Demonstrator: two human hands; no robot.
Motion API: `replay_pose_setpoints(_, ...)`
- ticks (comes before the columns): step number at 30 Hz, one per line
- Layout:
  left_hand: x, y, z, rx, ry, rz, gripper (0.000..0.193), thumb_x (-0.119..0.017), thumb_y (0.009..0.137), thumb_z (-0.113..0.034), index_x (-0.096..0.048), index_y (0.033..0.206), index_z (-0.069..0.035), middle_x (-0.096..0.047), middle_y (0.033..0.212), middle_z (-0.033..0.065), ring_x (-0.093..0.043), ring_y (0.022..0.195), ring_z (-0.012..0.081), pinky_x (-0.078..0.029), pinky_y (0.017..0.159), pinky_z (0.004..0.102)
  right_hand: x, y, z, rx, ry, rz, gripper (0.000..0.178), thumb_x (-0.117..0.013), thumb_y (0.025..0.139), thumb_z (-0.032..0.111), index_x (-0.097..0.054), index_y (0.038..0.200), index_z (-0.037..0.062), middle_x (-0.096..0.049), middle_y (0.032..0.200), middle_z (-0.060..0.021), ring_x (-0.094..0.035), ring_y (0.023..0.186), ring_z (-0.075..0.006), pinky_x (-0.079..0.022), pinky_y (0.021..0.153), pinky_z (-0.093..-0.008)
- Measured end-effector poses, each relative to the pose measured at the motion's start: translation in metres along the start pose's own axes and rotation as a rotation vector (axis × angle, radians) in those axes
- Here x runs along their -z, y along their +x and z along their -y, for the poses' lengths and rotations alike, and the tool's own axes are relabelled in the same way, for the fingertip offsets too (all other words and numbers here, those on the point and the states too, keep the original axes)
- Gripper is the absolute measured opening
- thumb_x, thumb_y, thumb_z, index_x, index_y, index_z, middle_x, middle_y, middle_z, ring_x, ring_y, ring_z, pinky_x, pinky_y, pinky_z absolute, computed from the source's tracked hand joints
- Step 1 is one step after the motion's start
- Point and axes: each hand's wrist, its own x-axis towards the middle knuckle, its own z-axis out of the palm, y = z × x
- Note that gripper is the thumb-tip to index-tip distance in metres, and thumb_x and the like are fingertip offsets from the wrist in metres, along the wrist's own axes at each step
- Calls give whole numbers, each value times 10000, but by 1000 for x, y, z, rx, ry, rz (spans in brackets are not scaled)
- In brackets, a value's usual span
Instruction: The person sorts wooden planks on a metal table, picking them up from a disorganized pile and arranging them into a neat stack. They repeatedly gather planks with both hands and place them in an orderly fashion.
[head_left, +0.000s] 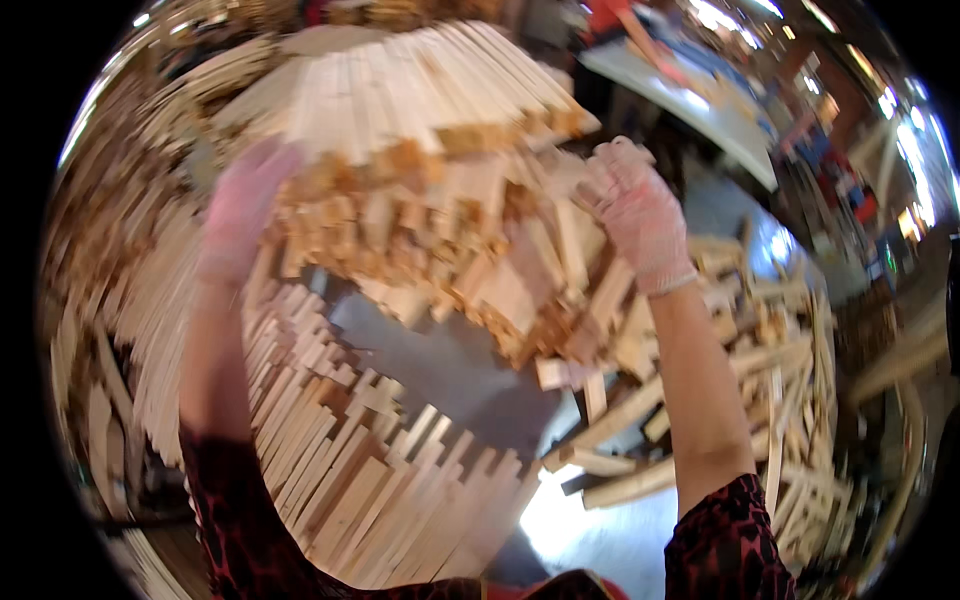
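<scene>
Both of my hands wear pale pinkish work gloves and are raised on either side of a stack of light wooden strips [400, 85]. My left hand [247, 200] is at the stack's left front corner; its fingers are smeared by motion, and whether it touches the wood cannot be told. Near the right front corner is my right hand [640, 210], fingers apart and slightly bent, with nothing visible in it. Below the top layer, the uneven cut ends of many shorter wood pieces [430, 235] stick out toward me.
Closer to me lies a row of narrow wooden strips [370, 480]. A tangled heap of offcuts [760, 350] fills the right side, and more long strips [160, 310] lie at left. Far right, a person in a red top [610, 18] reaches over a pale worktable [700, 115].
</scene>
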Motion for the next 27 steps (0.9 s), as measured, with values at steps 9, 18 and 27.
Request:
replay_pose_setpoints(9,-54,-393,3,76,-181,617,634,-712,923,21,-514,1524,-4,-504,1602,173,-511,1449,284,-409,1215,421,44,-487,-1,-630,284,121,350,-620,1079,335,-704,1152,3,-659,1062,-60,-592,954,-177,-517,874,-339)
replay_pose_setpoints(18,-237,-485,-185,-507,251,1002,1014,-878,736,-411,-443,1551,8,-534,1494,201,-452,1438,397,-362,1193,528,180,-605,-71,-736,797,-746,250,-684,1013,377,-667,1165,179,-681,1176,-14,-618,1063,-197,-499,953,-405)
replay_pose_setpoints(27,-251,-621,-239,-355,572,1464,1048,-779,804,-542,-380,1614,-10,-706,1275,178,-695,1169,335,-539,1009,371,123,-608,-56,-567,1100,-941,442,-732,975,175,-593,1368,29,-675,1285,-104,-628,1204,-283,-508,1102,-419)
